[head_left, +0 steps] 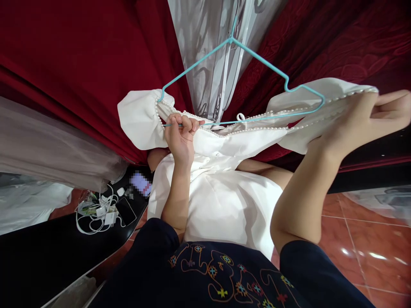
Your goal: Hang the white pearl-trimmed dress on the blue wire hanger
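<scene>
The white dress (231, 201) was in front of the person, with its skirt over the lap, and the blue hanger (269, 64) was at its pearl-edged neckline (221, 134). The step in hand seemed to be handling of the hanger and the upper part of the dress together. The left hand (181, 137) was closed, its fingers curled around the lower bar of the hanger, near the puffed left sleeve (138, 119). The right hand (382, 113) was at the outer end of the right sleeve (321, 100), with its fingers bent inward and half closed; I could not tell if they had hold of the pearl edge or were only beside it. In my judgement, this position called for a steady bar and a gentle spreading of the sleeve opening, so that the pearls would not catch. The dress pointed with its neckline away from the person and its skirt toward the body, so its long axis ran from far to near. The hanger lay crosswise to it, its long bar going left to right, slightly tilted, and its hook pointed away, before the pale sheer fabric (202, 51) between red curtains (96, 51).
</scene>
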A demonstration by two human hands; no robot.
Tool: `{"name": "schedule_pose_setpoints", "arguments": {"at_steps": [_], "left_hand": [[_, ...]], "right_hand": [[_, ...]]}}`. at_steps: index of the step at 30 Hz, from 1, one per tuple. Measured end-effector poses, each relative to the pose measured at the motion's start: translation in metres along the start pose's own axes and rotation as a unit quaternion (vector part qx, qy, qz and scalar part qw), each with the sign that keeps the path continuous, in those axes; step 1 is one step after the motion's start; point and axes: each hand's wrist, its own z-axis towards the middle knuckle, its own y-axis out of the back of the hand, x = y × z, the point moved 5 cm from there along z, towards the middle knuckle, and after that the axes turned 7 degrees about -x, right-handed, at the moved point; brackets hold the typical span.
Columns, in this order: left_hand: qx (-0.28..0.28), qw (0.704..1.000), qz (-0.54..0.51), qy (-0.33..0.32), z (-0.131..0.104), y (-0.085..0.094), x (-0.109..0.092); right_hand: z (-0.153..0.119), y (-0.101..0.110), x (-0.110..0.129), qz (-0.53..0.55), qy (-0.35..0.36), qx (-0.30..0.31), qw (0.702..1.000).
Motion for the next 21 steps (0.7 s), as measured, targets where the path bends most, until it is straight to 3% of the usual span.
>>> {"name": "schedule_pose_setpoints", "arguments": {"at_steps": [4, 9, 13, 16, 19, 21], "left_hand": [[0.005, 1.0, 0.016, -0.008, 0.003, 0.002, 0.0], [0.005, 1.0, 0.01, -0.024, 0.003, 0.002, -0.002], [0.007, 0.999, -0.009, -0.03, 0.003, 0.002, -0.002], [-0.003, 1.0, 0.009, -0.026, 0.006, 0.005, -0.002], [-0.012, 0.999, 0.033, -0.019, 0.008, 0.008, -0.004], [-0.007, 0.999, 0.029, -0.018, 0.007, 0.007, -0.004]], "right_hand": [[-0.01, -0.001, 0.014, -0.041, 0.11, 0.039, 0.992], [-0.028, -0.03, 0.029, -0.057, 0.14, 0.136, 0.979], [-0.059, -0.056, 0.045, -0.038, 0.134, 0.253, 0.957], [-0.084, -0.061, 0.045, -0.02, 0.11, 0.323, 0.94], [-0.095, -0.056, 0.035, -0.022, 0.067, 0.361, 0.93], [-0.094, -0.049, 0.036, -0.001, 0.061, 0.349, 0.935]]}}
